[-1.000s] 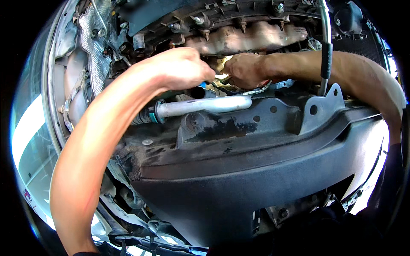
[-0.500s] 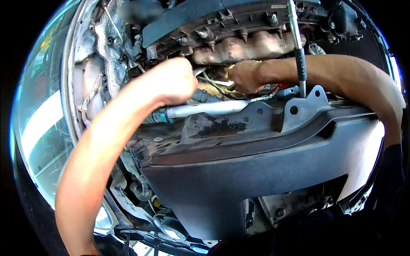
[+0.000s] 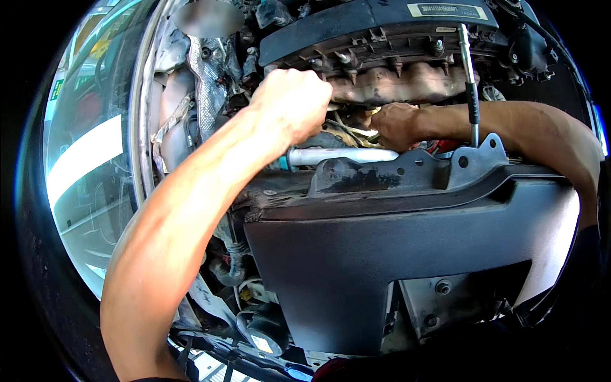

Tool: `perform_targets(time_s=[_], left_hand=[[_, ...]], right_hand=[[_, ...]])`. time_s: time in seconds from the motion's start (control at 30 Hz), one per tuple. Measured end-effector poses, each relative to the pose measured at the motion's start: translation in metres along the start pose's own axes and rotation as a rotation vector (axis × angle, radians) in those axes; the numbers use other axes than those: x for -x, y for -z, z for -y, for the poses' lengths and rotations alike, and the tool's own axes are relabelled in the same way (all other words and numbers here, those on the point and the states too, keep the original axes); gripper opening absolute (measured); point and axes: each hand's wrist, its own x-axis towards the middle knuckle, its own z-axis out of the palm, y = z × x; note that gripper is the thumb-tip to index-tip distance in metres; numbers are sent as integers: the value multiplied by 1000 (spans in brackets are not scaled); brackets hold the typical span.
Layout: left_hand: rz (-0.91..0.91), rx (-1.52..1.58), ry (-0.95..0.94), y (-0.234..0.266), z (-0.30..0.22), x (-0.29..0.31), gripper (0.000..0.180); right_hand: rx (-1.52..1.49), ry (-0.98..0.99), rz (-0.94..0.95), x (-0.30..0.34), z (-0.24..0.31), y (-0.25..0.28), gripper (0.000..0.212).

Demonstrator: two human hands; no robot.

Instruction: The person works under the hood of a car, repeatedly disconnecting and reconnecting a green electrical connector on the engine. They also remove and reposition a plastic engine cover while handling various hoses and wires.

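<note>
Both my hands reach into a car's engine bay. My left hand (image 3: 291,102) is a closed fist, knuckles up, beside the left end of the bronze-coloured exhaust heat shield (image 3: 401,84). Whatever it grips is hidden from this side. My right hand (image 3: 396,126) comes in from the right, just below that shield, with its fingers curled into the gap among wires (image 3: 347,126). I cannot make out what those fingers hold. A silver pipe (image 3: 344,155) with a teal end ring runs just in front of the hands.
A silver rod with a black sleeve (image 3: 471,89) stands upright beside my right forearm. In front lies a broad black plastic cover (image 3: 356,248) with a holed bracket (image 3: 468,160). The black engine cover (image 3: 375,28) is at the back, the windscreen (image 3: 83,165) at left.
The view has shifted, so the engine bay sits farther right and lower. Against the heat shield, my left fist has moved back and left. My right hand stays at the same gap.
</note>
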Motion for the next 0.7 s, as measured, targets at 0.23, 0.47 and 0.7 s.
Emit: perform_targets(time_s=[0.23, 0.47, 0.7], left_hand=[[98, 38, 32, 5, 23, 5, 34], [420, 617, 174, 24, -6, -8, 39], [728, 870, 126, 19, -45, -22, 39]], right_hand=[[68, -373, 271, -1, 55, 46, 29], [175, -251, 169, -7, 46, 30, 31], [192, -43, 176, -3, 25, 25, 10]])
